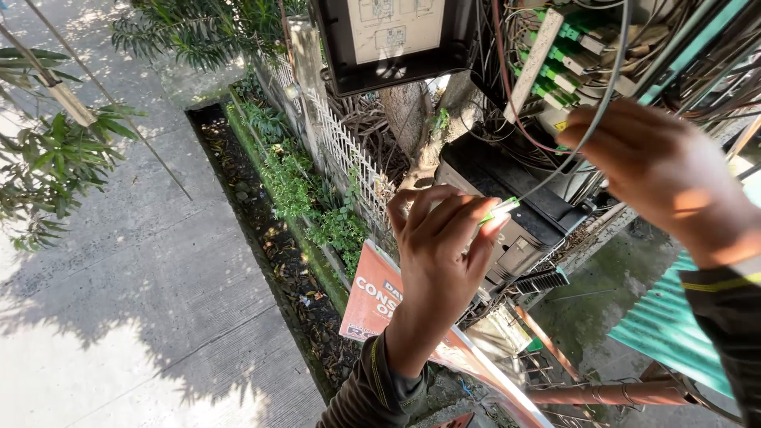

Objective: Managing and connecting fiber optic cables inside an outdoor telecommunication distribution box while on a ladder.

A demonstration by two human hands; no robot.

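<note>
1. A black plastic box with an open lid [507,202] sits high up on a pole, and it is the landmark for everything here.
2. Above the black box is a white strip with rows of small green plugs [555,59], with many dark wires [697,55] tangled around it.
3. Up and left of the black box hangs a black lid with a white paper chart [392,36] on it.
4. Left of the black box stands a white metal fence [345,150] with green plants [297,186] by it, and further left lies a grey concrete road [135,277].
5. Below the black box leans an orange sign [376,297], and to its lower right is a green wavy metal roof [666,329].
6. The left hand [440,246] is raised in front of the black box, fingers curled, pinching a small green and white plug [498,210] at its tips.
7. A thin grey cable [587,135] runs up from the plug.
8. The right hand [662,170] is up and right of the black box, back to the camera, closed around the thin cable and hiding some wires.
</note>
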